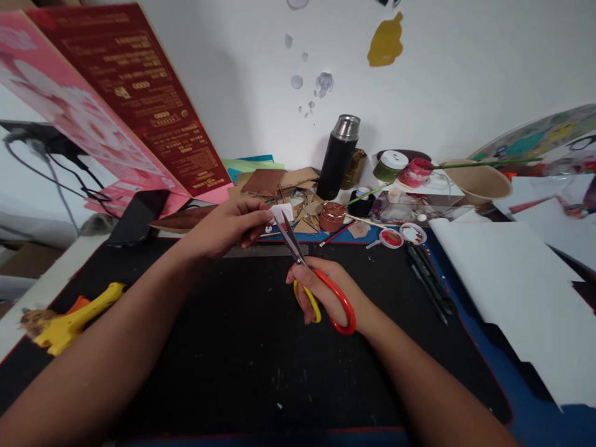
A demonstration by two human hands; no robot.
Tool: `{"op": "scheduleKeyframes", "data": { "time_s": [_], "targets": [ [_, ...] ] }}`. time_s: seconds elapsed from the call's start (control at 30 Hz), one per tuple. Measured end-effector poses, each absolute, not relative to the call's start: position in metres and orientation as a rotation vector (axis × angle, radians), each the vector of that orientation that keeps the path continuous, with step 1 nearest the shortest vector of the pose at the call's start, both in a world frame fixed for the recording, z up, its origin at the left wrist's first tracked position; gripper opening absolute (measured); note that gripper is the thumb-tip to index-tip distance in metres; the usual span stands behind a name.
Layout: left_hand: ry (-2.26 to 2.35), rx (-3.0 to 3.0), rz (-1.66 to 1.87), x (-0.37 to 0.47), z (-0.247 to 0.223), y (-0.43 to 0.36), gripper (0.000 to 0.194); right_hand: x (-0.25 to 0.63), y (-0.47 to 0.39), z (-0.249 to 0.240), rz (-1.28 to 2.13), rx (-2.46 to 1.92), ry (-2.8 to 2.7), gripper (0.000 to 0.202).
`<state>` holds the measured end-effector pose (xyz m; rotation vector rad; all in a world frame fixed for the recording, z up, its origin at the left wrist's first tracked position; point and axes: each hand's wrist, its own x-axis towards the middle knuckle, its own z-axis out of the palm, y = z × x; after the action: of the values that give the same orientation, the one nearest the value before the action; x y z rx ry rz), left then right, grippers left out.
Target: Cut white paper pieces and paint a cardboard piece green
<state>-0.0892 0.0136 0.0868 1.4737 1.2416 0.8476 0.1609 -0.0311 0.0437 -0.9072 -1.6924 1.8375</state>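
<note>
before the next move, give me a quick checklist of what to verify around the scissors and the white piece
1. Scissors held in the right hand: ok, by the red handle and yellow handle.
2. Blades parted: ok, the tips stand apart.
3. White piece held: ok, pinched in the left hand.
4. Blades touching the white piece: cannot tell, they overlap in this view.
5. Left fingertips safely away from the blades: cannot tell, they look close.
6. Black thermos apart from both hands: ok, it stands behind them.
</note>
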Motion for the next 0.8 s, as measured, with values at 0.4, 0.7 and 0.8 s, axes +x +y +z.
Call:
{"op": "scheduleKeyframes", "data": {
  "time_s": [0.4, 0.7, 0.8],
  "targets": [
    [1.239, 1.373, 0.882, -0.0859, 0.0922, 0.0125, 0.026, 0.1609, -0.0318, 0.0429, 1.829, -0.923, -1.692, 0.048],
    [1.236, 1.423, 0.751, -0.0868, 0.0922, 0.0096, 0.024, 0.1611, -0.0325, 0.0426, 1.821, -0.935, -1.693, 0.050],
    [1.245, 1.415, 0.703, -0.0866, 0.0947, 0.0078, 0.024, 0.1618, -0.0328, 0.0400, 1.801, -0.931, -1.711, 0.049]
  ]
}}
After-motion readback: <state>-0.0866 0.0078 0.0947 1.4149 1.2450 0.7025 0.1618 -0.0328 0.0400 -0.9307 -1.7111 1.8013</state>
